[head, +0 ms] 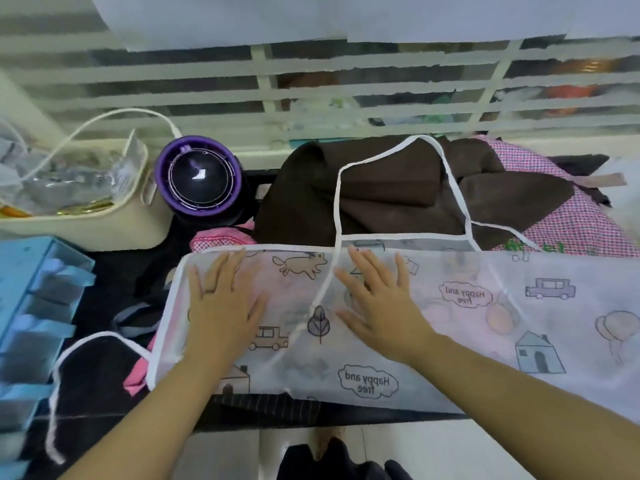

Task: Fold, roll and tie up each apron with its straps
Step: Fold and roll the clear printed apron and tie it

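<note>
Cluttered storeroom; heaped aprons [398,199]; packet-filled basket [86,230]; blue drawers [20,271].

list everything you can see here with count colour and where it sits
printed apron: 1, white with cartoons, spread across front
neck strap: 1, white, looped over brown cloth
side strap: 1, white, trailing front left
brown cloth: 1 heap, dark brown, behind apron
checked cloth: 1, pink, back right
round device: 1, purple and black, back left
basket: 1, cream, far left
organiser: 1, blue, left edge
left hand: 1, flat on apron's left end
right hand: 1, flat on apron's middle
</note>
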### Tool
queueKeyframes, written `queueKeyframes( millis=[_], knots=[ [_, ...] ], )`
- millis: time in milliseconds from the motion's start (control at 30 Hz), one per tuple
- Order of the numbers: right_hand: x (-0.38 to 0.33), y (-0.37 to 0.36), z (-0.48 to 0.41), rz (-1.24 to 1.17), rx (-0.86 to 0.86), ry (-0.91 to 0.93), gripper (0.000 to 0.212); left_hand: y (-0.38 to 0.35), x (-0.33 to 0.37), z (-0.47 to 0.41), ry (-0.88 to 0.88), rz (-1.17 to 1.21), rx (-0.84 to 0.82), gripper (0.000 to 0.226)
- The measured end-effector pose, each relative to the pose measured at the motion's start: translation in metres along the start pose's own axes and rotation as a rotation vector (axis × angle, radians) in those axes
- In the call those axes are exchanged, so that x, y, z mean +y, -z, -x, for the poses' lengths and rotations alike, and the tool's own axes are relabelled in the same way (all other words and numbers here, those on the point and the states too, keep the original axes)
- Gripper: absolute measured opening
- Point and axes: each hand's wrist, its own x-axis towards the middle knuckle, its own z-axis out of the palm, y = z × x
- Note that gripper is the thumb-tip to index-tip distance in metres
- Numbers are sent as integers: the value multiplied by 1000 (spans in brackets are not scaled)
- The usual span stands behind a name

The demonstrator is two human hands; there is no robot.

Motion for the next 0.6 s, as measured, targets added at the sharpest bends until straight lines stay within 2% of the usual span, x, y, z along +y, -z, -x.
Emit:
queueKeyframes(
  millis=[67, 167, 300, 367, 467, 500, 600],
  knots=[
    [-28, -2, -9, -32, -12, 176, 54, 3, 6, 14, -14, 85, 29, 43],
    [-51, -15, 8, 18, -108, 389, 66, 8, 4, 42, 160, 208, 81, 38],
    [-44, -37, 34, 149, -263, 458, 82, 23, -1, 83, 624, 312, 220, 41],
    [-37, -41, 38, 153, -299, 443, 83, 27, 0, 99, 896, 468, 277, 45],
    [-37, -39, 39, 113, -308, 413, 80, 26, 4, 113, 1161, 793, 338, 23],
    [-40, -38, 40, 101, -314, 417, 79, 27, 6, 115, 1193, 839, 294, 21],
    [-45, -40, 46, 96, -306, 447, 74, 29, 7, 115, 1128, 844, 247, 26]
  ],
)
